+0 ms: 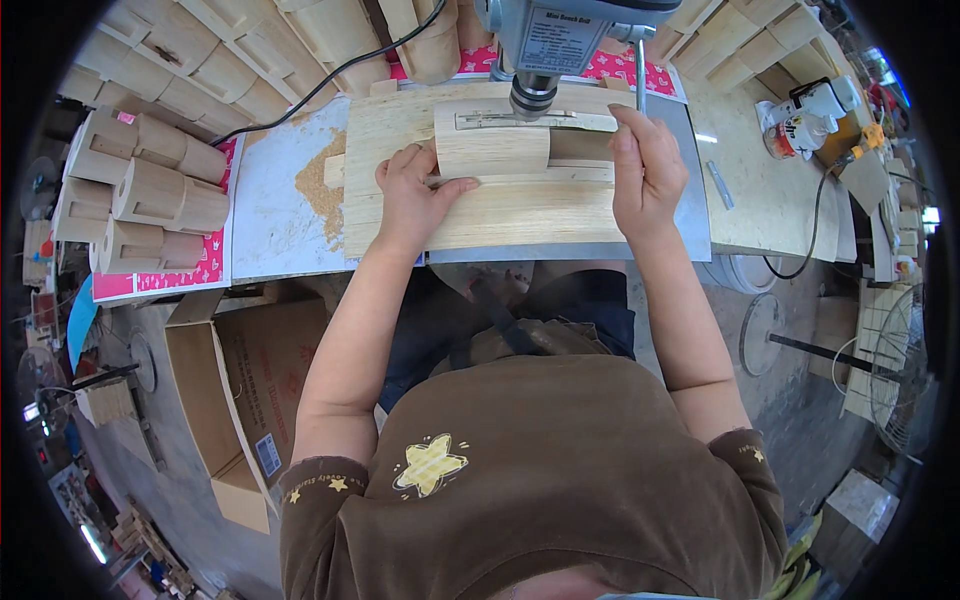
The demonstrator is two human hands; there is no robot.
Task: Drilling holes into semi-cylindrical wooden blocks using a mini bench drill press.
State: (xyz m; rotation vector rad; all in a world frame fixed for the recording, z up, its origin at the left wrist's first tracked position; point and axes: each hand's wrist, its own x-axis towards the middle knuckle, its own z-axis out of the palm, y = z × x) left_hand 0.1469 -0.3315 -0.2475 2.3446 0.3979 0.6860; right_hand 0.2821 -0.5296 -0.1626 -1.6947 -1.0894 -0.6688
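A small bench drill press (560, 45) stands at the far side of the table, its chuck (532, 97) over a pale, rounded wooden piece (490, 150). This piece has a long narrow recess along its top and a wider cutout toward the right. It rests on a light wooden board (530, 215). At its left end, my left hand (412, 195) grips it, thumb along the near edge and fingers curled at the side. My right hand (647, 175) is closed around the lower end of the drill's metal lever (641, 75). The drill bit's tip is not clear to see.
Stacked hollow wooden pieces (160, 195) stand at the left and along the back. Sawdust (322, 190) lies left of the board. A black cable (340, 70) crosses behind. To the right are a marker-like stick (720, 185) and white containers (800, 130). An open cardboard box (250, 390) sits below left.
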